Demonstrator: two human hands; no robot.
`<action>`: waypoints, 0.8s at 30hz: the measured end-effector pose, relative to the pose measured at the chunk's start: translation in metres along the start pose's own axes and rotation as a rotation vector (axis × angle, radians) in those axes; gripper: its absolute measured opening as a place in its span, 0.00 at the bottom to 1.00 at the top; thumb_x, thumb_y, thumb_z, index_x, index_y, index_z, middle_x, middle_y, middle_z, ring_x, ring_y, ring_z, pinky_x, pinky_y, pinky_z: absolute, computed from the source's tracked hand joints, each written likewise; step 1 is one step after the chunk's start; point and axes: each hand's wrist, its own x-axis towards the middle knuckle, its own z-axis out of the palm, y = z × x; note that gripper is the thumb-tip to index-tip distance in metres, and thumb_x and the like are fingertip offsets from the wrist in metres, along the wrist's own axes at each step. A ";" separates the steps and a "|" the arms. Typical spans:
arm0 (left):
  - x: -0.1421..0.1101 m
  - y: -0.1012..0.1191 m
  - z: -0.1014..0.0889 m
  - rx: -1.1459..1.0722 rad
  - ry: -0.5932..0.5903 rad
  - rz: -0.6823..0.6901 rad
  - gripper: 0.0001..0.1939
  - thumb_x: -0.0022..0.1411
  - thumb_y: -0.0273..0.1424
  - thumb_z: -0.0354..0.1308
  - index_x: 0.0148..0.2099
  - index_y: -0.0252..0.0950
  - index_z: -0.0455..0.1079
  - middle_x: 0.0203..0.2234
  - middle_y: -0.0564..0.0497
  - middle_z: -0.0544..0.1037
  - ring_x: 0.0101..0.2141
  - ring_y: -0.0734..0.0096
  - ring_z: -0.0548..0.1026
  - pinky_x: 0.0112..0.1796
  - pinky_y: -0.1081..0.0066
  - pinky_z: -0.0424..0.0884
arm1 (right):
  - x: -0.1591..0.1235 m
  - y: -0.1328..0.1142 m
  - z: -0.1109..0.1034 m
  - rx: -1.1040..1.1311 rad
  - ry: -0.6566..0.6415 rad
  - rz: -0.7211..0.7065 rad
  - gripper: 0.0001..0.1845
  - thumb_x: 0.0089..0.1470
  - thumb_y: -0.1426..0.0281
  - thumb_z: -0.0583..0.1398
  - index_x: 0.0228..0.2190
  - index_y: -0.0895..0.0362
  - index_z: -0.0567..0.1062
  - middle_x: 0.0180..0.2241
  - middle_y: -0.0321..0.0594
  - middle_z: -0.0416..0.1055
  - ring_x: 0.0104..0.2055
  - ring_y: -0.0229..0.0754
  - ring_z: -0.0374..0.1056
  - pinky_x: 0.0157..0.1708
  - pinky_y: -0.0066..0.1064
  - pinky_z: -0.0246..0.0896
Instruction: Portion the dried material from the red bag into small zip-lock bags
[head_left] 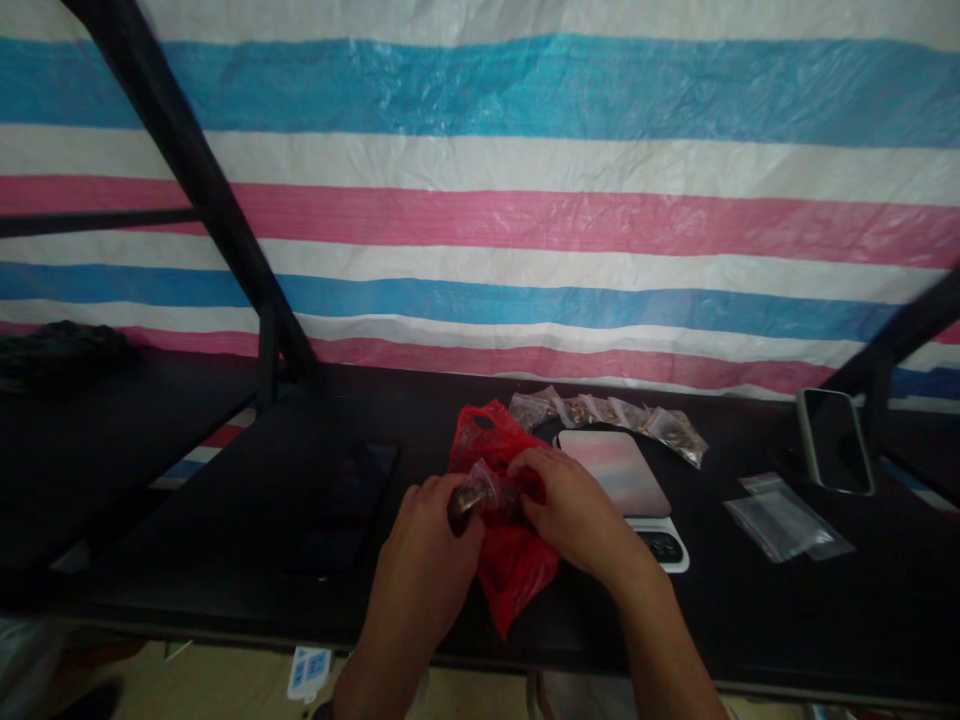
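My left hand [429, 540] is closed around a small clear zip bag [480, 484] that has some brown bits in it. Fingers bent, my right hand [574, 505] is closed at the bag's right side, over a red plastic bag [517, 580]; its fingertips are partly hidden, so what they pinch cannot be made out. The red bag lies crumpled on the black tabletop beneath both hands. Just right of it is a digital scale [619, 475] with a shiny plate. Behind the scale runs a row of several filled zip bags [600, 412].
Flat zip bags [784, 518] lie on the right, near a phone [836, 442] propped upright. A dark flat device [349, 510] rests left of my hands. Black frame bars [202, 190] slant up at the left, before a striped plastic sheet [525, 220].
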 end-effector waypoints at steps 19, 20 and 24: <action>0.001 0.010 0.008 0.064 0.090 0.171 0.15 0.65 0.23 0.54 0.51 0.39 0.77 0.46 0.45 0.82 0.46 0.49 0.71 0.50 0.51 0.69 | -0.001 -0.001 -0.006 -0.031 0.016 0.177 0.14 0.59 0.77 0.61 0.40 0.53 0.85 0.43 0.44 0.84 0.47 0.50 0.78 0.47 0.36 0.64; 0.001 0.010 0.008 0.056 0.111 0.197 0.15 0.66 0.23 0.54 0.51 0.39 0.77 0.47 0.45 0.82 0.46 0.49 0.71 0.50 0.51 0.69 | -0.001 0.000 -0.005 -0.016 0.013 0.193 0.13 0.60 0.76 0.61 0.40 0.53 0.85 0.43 0.44 0.85 0.46 0.51 0.79 0.47 0.36 0.65; 0.003 0.009 0.010 0.061 0.166 0.282 0.13 0.70 0.26 0.55 0.52 0.41 0.78 0.48 0.46 0.82 0.46 0.49 0.70 0.50 0.52 0.69 | -0.002 0.007 -0.006 0.056 0.021 0.195 0.14 0.62 0.74 0.61 0.44 0.54 0.86 0.45 0.46 0.85 0.48 0.50 0.80 0.49 0.35 0.66</action>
